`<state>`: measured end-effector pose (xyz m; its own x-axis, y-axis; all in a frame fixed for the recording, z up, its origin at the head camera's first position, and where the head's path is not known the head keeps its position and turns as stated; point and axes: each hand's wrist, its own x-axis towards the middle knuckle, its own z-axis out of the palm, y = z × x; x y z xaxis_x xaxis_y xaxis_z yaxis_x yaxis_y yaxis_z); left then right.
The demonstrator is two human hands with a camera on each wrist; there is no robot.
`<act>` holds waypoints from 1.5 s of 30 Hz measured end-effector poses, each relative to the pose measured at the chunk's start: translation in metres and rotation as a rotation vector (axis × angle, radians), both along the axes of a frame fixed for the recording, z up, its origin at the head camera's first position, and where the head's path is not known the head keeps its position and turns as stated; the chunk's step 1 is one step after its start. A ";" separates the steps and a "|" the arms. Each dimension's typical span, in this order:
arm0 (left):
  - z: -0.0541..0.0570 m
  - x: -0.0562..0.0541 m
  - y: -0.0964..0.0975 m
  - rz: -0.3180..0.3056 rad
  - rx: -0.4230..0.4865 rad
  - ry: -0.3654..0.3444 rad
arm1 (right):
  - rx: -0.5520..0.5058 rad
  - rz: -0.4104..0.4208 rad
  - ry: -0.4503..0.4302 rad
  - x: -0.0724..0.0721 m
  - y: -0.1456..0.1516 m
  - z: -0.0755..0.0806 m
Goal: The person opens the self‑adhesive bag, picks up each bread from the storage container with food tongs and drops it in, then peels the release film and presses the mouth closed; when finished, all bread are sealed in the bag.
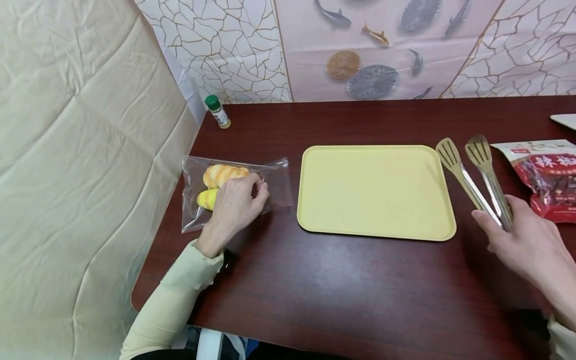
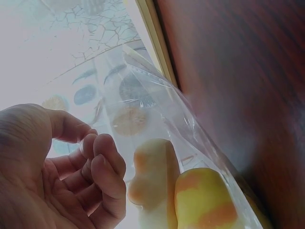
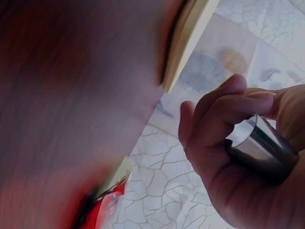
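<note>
A clear plastic bag (image 1: 279, 186) lies at the left of the table. Inside it are two bread-like rolls, one a pale orange-striped roll (image 1: 224, 174) and the other a yellow roll (image 1: 207, 199). Over the bag's right half, my left hand (image 1: 237, 201) pinches its film between thumb and curled fingers; the film is hard to make out in the left wrist view, where the fingertips (image 2: 89, 141) meet. My right hand (image 1: 531, 240) grips metal tongs (image 1: 490, 187) by their joined end, slotted tips spread and pointing away, beside a yellow tray's right edge.
Between the hands lies the flat yellow tray (image 1: 377, 192). A red food packet (image 1: 551, 182) is at the right, past the tongs. Near the back left corner stands a small green-capped bottle (image 1: 218, 112). A cream quilted cover (image 1: 90, 180) borders the table's left side.
</note>
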<state>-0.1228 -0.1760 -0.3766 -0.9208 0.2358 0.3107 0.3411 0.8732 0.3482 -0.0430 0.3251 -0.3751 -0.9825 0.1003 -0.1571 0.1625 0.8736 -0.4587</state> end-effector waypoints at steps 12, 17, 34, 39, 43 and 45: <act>0.000 0.001 0.000 -0.013 0.003 0.000 | 0.099 -0.042 -0.079 -0.015 0.016 -0.008; -0.001 0.001 0.000 -0.007 -0.003 -0.004 | 0.107 -0.029 -0.114 -0.019 0.016 -0.012; 0.001 0.000 0.000 -0.012 -0.008 -0.016 | 0.272 -0.047 -0.234 -0.026 0.009 -0.006; 0.001 0.000 -0.001 -0.014 -0.006 -0.022 | 0.278 -0.029 -0.243 -0.026 0.009 -0.005; 0.001 0.000 -0.001 -0.017 -0.002 -0.026 | 0.278 -0.030 -0.245 -0.027 0.009 -0.006; 0.001 -0.001 -0.001 -0.017 -0.001 -0.030 | 0.281 -0.037 -0.244 -0.026 0.010 -0.007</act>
